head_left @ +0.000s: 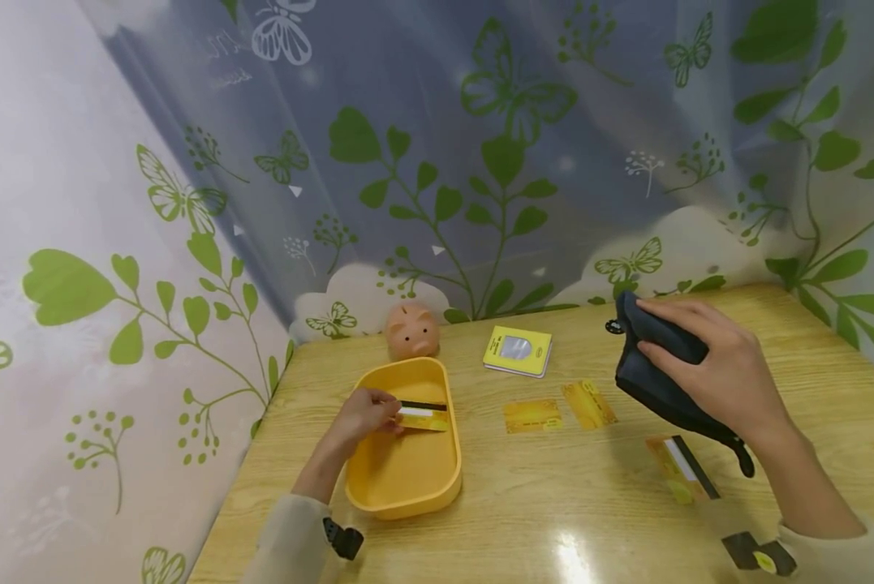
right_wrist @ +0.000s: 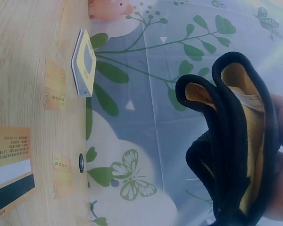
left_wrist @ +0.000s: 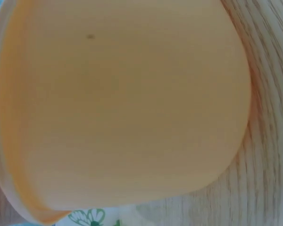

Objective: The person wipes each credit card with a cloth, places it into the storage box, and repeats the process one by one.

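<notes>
My left hand (head_left: pixel 367 414) pinches a gold card (head_left: pixel 424 419) with a black stripe and a white strip, over the inside of a yellow-orange tray (head_left: pixel 453 478). The left wrist view is filled by the tray's smooth wall and floor (left_wrist: pixel 132 108); the card is outside that view. Raised above the table on the right, my right hand (head_left: pixel 721 369) grips a dark blue pouch (head_left: pixel 659 373), thumb and fingers pressing it from the side. In the right wrist view the pouch (right_wrist: pixel 226 146) shows folded dark edges and a yellowish lining.
Two gold cards, one (head_left: pixel 531 416) beside another (head_left: pixel 588 405), lie mid-table. A third card (head_left: pixel 681 469), striped side up, lies below the pouch. A yellow booklet (head_left: pixel 517 350) sits farther back. A pink piggy bank (head_left: pixel 411 332) stands behind the tray, near the patterned curtain (head_left: pixel 437 162).
</notes>
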The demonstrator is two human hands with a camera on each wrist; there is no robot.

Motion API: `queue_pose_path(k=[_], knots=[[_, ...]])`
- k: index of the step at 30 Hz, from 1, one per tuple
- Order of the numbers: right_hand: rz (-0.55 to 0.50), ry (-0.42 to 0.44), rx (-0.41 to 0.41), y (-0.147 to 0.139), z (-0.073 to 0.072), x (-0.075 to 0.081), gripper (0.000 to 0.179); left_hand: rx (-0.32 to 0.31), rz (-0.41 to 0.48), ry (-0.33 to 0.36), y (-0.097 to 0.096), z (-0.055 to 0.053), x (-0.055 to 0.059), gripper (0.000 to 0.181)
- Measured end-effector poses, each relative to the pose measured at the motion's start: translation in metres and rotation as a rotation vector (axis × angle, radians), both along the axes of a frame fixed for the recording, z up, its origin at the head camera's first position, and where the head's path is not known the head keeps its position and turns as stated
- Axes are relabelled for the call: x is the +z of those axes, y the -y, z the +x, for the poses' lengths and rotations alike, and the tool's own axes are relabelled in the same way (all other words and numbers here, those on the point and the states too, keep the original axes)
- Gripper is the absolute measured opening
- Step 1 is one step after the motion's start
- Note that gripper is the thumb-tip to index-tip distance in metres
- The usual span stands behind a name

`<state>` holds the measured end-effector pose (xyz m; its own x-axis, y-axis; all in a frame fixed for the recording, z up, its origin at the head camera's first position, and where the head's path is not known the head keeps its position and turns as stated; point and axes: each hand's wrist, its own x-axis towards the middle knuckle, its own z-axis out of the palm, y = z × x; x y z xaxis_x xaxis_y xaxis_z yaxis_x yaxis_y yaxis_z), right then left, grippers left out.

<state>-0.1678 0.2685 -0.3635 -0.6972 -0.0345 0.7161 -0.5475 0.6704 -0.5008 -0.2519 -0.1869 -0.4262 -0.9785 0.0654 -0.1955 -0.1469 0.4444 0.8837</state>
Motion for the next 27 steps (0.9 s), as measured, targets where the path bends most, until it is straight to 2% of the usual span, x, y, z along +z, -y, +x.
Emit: queue_pose_path(k=[6, 10, 18, 27], knots=[[0.004, -0.003, 0.0, 0.0018, 0.0018, 0.0016, 0.064, -0.044, -0.003, 0.02, 0.0013, 0.0025, 0.0037, 0.042], [0.007, -0.005, -0.001, 0.0028, 0.0034, 0.0016, 0.064, -0.065, -0.012, 0.03, 0.0024, 0.0048, 0.0052, 0.046], [0.004, -0.01, 0.003, 0.0035, 0.0037, 0.0024, 0.065, -0.089, -0.064, 0.026, 0.0021, 0.008, 0.0081, 0.045], [0.016, -0.022, 0.008, 0.0044, 0.0035, 0.0016, 0.067, -0.058, -0.138, 0.038, 0.0008, 0.0092, 0.0074, 0.037]])
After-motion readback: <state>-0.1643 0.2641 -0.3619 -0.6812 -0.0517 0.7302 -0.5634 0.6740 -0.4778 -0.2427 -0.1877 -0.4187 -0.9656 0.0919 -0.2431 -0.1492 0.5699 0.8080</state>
